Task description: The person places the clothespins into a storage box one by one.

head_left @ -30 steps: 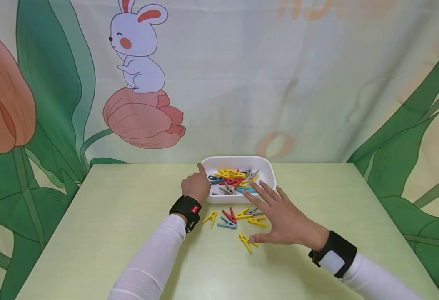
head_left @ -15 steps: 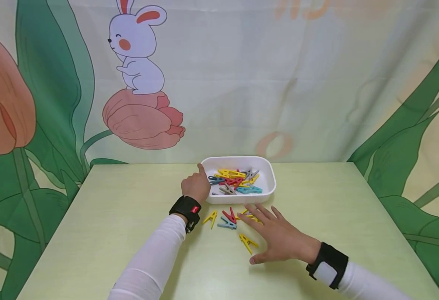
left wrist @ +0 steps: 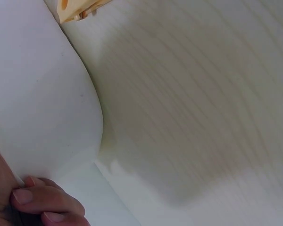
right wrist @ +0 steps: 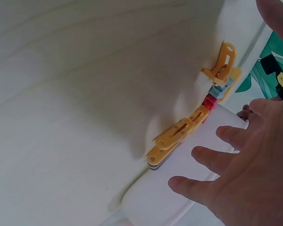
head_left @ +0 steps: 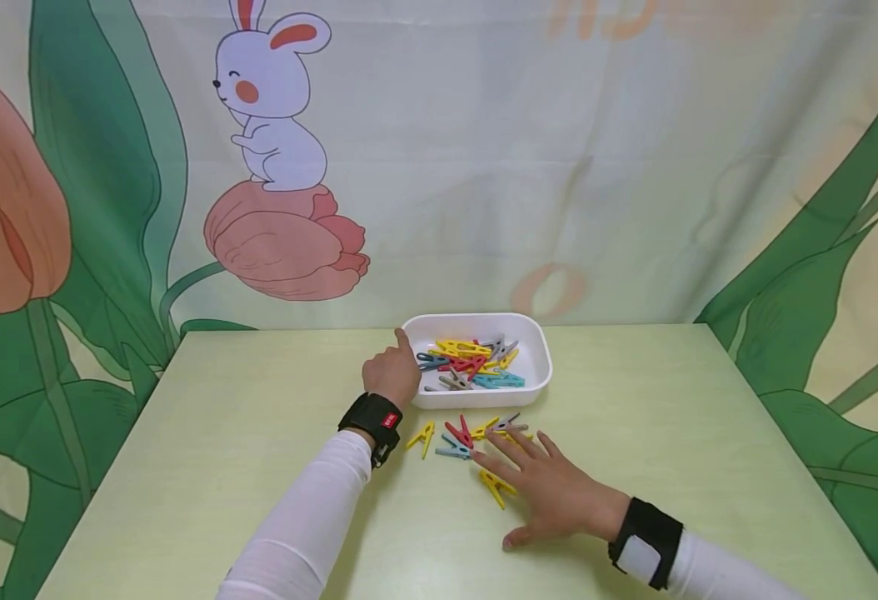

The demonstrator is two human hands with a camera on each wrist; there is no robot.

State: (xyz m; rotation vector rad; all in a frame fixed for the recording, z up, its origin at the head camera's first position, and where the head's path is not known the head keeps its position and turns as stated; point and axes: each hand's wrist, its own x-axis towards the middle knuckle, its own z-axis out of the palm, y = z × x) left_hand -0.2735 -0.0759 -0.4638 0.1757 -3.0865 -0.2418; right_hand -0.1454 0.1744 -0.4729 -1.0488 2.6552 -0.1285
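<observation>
My left hand (head_left: pixel 392 373) holds the left side of a white plastic tray (head_left: pixel 476 401), its thumb along the rim. In the left wrist view curled fingers (left wrist: pixel 47 200) touch the tray wall. Several yellow, red, blue and grey clothespins lie inside. My right hand (head_left: pixel 559 493) hovers over the table with its fingers spread, holding nothing. Close to it is a yellow clothespin (head_left: pixel 495 486), partly covered by a finger. Loose on the table in front of the tray are a red clothespin (head_left: pixel 459 432), a light blue clothespin (head_left: pixel 454 451) and another yellow clothespin (head_left: pixel 427 432).
A grey clothespin (head_left: pixel 514 426) and more yellow clothespins lie right of the red one, partly behind my right fingertips. The pale wooden table (head_left: pixel 259 400) ends at a printed curtain (head_left: pixel 439 183) behind the tray.
My right hand has drawn back from over the tray's front edge toward me, fingers still spread. A light blue clothespin in the tray is uncovered. My left hand stays put.
</observation>
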